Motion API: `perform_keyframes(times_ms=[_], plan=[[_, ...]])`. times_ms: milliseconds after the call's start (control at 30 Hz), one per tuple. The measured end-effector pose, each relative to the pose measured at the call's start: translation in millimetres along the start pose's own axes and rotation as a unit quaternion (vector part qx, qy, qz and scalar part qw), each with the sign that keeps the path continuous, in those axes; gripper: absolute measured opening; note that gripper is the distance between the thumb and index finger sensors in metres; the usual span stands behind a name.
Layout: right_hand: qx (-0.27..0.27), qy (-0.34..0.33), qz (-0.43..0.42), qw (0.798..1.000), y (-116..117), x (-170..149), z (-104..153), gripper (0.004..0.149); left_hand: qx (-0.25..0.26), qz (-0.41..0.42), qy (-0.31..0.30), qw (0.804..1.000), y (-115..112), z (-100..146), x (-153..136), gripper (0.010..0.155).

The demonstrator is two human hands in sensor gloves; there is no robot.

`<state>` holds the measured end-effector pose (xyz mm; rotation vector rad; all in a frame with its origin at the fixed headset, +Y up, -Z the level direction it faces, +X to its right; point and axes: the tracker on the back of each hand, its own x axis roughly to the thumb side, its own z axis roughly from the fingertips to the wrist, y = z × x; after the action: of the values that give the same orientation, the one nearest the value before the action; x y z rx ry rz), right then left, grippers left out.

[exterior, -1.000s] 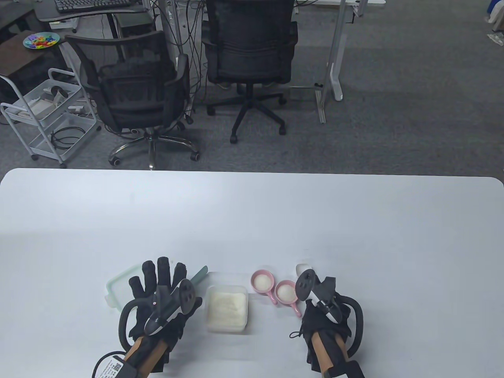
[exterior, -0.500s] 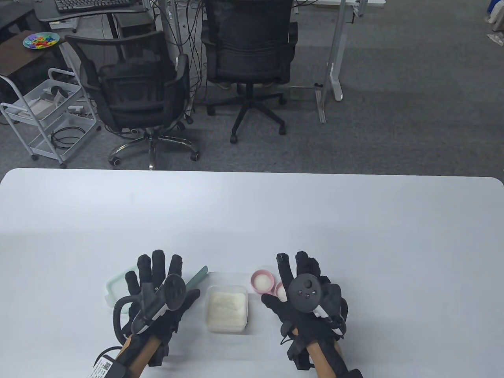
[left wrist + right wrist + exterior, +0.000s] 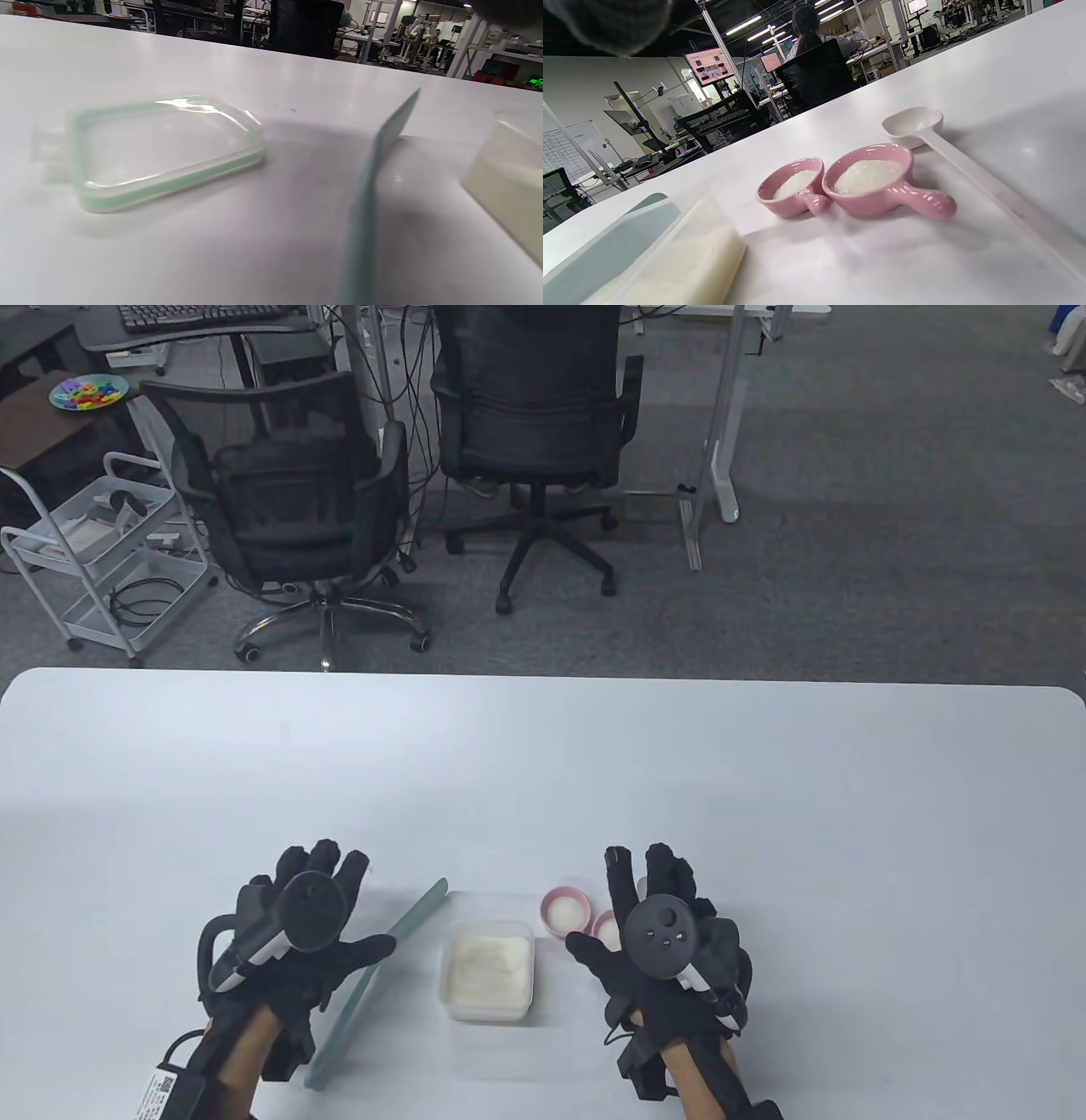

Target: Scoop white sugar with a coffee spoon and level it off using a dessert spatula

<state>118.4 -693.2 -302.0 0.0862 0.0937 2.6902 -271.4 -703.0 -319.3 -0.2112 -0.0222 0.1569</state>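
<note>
A clear tub of white sugar (image 3: 488,971) stands between my hands. The pale green dessert spatula (image 3: 373,976) lies slantwise left of it, and in the left wrist view the spatula (image 3: 373,190) shows tilted on its edge. My left hand (image 3: 335,912) hovers with fingers spread, its thumb reaching onto the spatula. My right hand (image 3: 628,899) is stretched flat over two pink cups (image 3: 564,909) of sugar. The white coffee spoon (image 3: 914,123) lies on the table behind the cups (image 3: 867,176), hidden under that hand in the table view.
The tub's green-rimmed lid (image 3: 165,148) lies flat left of the spatula, under my left hand in the table view. Beyond the objects the white table (image 3: 543,763) stretches to its far edge, with two office chairs (image 3: 288,509) past it.
My left hand has shifted left and turned, uncovering the spatula's full length. My right hand went from curled to flat over the pink cups and has barely moved since.
</note>
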Motion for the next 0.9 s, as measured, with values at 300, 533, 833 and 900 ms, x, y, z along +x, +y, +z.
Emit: perform_keyframes(times_ms=[300, 533, 833, 900], plan=[[0.012, 0.007, 0.003, 1.000, 1.8, -2.9, -1.8, 0.100, -0.062, 0.028, 0.090, 0.994, -39.3, -26.6, -70.9, 0.111], [0.019, 0.009, 0.009, 1.000, 2.9, -2.5, -2.0, 0.100, -0.091, 0.004, 0.129, 0.987, -57.4, -33.5, -89.2, 0.116], [0.018, 0.007, 0.004, 1.000, 3.2, -2.2, -2.6, 0.099, -0.060, -0.018, 0.122, 0.991, -54.1, -33.6, -83.1, 0.113], [0.015, 0.005, 0.001, 1.000, 2.4, -2.0, -2.5, 0.099, -0.018, -0.022, 0.112, 0.993, -47.1, -31.3, -79.8, 0.115]])
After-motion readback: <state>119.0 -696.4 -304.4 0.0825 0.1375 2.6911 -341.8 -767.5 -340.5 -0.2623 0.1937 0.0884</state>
